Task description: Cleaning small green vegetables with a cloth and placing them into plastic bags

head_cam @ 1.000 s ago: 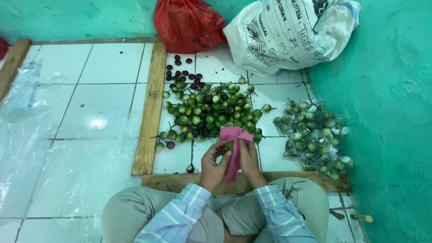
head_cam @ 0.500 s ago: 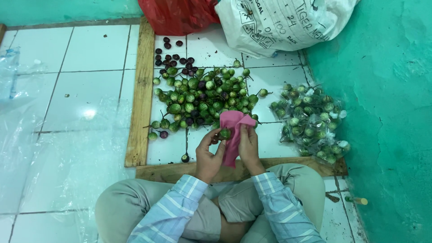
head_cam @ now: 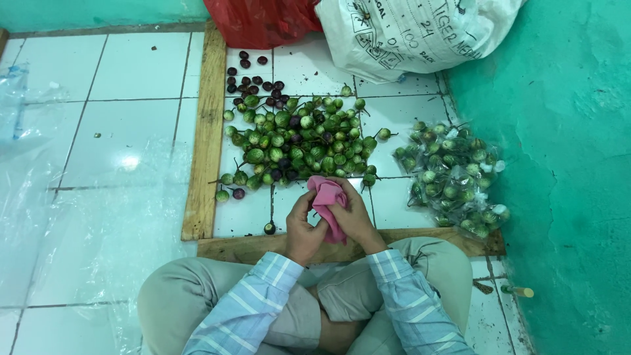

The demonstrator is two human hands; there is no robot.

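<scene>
Far left of the frame there's crinkly clear plastic sheeting (head_cam: 26,197) spread over the white tiled floor (head_cam: 131,125). Moving right, a long wooden plank (head_cam: 206,131) runs up and down the picture, and a second plank (head_cam: 263,248) lies across the bottom, the two meeting at a corner near lower centre.

Inside that corner sits a big loose pile of small green eggplants (head_cam: 296,141) with stems on, some purple ones mixed in, and a little cluster of dark purple ones (head_cam: 253,79) at the pile's upper-left edge. One stray dark one (head_cam: 269,228) lies just above the lower plank.

Lower centre, the person sits cross-legged in beige trousers and a blue striped shirt. The left hand (head_cam: 303,227) and right hand (head_cam: 351,217) are pressed together around a pink cloth (head_cam: 327,200) — both closed on it, fingers curled, cloth bunched up and poking out the top. Can't tell if anything's wrapped inside. The cloth sits just below the pile's near edge, above the lower plank.

Top centre is a red plastic bag (head_cam: 263,20), with a white woven sack (head_cam: 407,33) touching it on the right. Right of the hands — a clear bag of green eggplants (head_cam: 453,177) against the teal wall (head_cam: 565,164).
</scene>
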